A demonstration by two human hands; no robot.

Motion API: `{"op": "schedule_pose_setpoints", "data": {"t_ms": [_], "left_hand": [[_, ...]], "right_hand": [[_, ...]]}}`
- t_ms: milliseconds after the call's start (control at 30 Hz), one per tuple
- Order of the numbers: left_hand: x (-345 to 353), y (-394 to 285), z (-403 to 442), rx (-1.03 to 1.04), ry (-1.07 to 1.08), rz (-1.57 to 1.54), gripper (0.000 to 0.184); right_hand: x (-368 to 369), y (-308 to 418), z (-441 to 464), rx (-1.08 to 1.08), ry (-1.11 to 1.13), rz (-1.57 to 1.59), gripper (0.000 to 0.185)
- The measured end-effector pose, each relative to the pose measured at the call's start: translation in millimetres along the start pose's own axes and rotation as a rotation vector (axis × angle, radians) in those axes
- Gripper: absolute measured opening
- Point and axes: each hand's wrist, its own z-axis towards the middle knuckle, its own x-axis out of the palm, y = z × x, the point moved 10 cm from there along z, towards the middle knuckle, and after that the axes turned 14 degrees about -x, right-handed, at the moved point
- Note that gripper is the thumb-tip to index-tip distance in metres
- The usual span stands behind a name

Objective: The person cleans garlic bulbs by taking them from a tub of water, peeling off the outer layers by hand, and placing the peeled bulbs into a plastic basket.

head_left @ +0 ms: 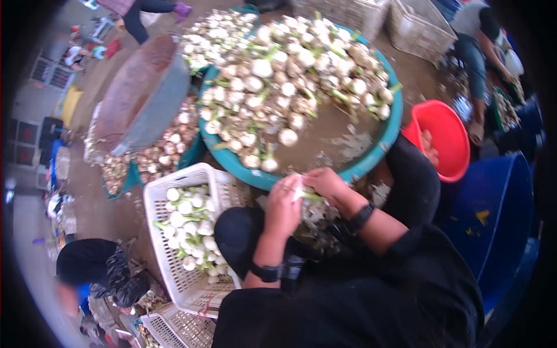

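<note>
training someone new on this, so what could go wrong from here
The held bulb might slip from the left hand and right hand. Heaped bulbs in the teal tub could roll over its rim. The white basket beside the left knee might get knocked.

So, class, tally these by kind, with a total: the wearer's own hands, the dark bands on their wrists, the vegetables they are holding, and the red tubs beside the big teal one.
Own hands: 2 (left hand, right hand)
Dark wrist bands: 2 (left band, right band)
Held vegetable: 1
Red tub: 1
Total: 6
</note>
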Motion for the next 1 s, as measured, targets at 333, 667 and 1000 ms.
{"op": "schedule_pose_setpoints", "data": {"t_ms": [333, 667, 1000], "left_hand": [[40.4, 127.1, -3.1, -0.835, -0.025, -1.876, 0.022], [8.4, 134.9, -16.8, -0.899, -0.288, -1.735, 0.029], [-46.0, 92.7, -18.6, -0.599, -0.592, -0.949, 0.021]], "right_hand": [[32.6, 100.5, -58.5, -0.573, 0.284, 0.072, 0.012], [14.3, 95.8, -69.7, -0.446, 0.503, -1.000, 0.028], [32.6, 75.9, -11.4, -0.330, 0.139, -0.142, 0.031]]}}
